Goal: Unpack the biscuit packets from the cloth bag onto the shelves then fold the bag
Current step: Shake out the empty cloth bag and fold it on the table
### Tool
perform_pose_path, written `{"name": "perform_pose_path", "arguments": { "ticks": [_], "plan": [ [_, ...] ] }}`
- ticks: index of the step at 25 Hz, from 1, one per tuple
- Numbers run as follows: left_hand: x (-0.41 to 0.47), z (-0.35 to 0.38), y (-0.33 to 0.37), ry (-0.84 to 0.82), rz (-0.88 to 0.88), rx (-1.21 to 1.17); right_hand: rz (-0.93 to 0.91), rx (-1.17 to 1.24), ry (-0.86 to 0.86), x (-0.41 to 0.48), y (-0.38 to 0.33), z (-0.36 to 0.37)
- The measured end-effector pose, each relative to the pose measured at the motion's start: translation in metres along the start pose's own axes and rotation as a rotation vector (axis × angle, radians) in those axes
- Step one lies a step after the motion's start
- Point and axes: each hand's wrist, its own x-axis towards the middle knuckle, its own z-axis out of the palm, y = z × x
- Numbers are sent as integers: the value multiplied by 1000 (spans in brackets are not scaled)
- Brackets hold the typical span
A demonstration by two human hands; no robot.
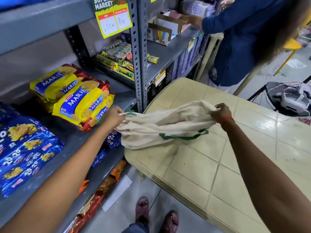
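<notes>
Now the cloth bag [166,125] hangs stretched over the table [218,165] edge, its long axis running from 9 to 3 o'clock. The left hand [115,116] and right hand [221,113] each pinch 1 end with closed fingers, equally near. Marie packets [80,98] lie on the shelf [70,137] at 10 o'clock.

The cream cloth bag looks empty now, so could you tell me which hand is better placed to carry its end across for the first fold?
Probably the left hand: it pinches the cream cloth bag at the end hanging off the beige tiled table, while the right hand already holds its end over the tabletop as an anchor.
</notes>
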Motion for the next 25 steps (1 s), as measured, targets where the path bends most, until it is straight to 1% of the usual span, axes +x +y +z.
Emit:
{"name": "perform_pose_path", "arguments": {
  "ticks": [2,3,4,5,6,7,9,10,11,12,14,16,17,18,19,20,21,22,23,24,25],
  "plan": [
    [6,-21,16,131,83,254,9,-369,87,2,-3,-33],
    [11,-31,25,156,107,330,8,-482,112,-3,-9,-50],
    [14,-40,37,164,112,364,-10,-528,100,-7,-16,-65],
    [14,-48,51,164,109,322,-21,-466,36,-14,-25,-80],
    [15,-56,67,144,107,196,-23,-315,-74,-18,-33,-94],
    [11,-62,86,78,92,-17,2,-114,-211,-28,-42,-109],
    [3,-71,126,-130,20,-454,36,266,-486,-47,-54,-140],
    [0,-75,143,-232,-10,-598,19,393,-557,-51,-57,-153],
    [-2,-77,156,-298,-35,-689,-15,471,-584,-52,-60,-163],
    [-5,-80,167,-359,-41,-720,-45,519,-566,-52,-61,-170],
    [-9,-80,182,-470,-50,-708,-94,512,-461,-51,-60,-177],
    [-19,-74,195,-616,12,-714,-121,491,-373,-49,-55,-181],
    [-25,-68,198,-692,82,-660,-130,436,-339,-50,-53,-183],
    [-26,-63,200,-746,178,-528,-156,304,-299,-47,-48,-184],
    [-22,-57,196,-768,291,-322,-178,50,-230,-45,-43,-186],
    [-18,-53,190,-747,414,-46,-191,-259,-78,-40,-35,-189],
    [-18,-50,182,-656,504,256,-180,-502,119,-38,-26,-193],
    [-19,-48,174,-533,570,552,-105,-595,275,-35,-16,-197],
    [-21,-47,167,-460,616,804,-22,-588,350,-36,-5,-201],
    [-25,-46,162,-439,617,987,45,-536,343,-36,4,-202],
    [-30,-45,161,-414,587,1087,83,-434,287,-38,10,-202]
  ]
}}
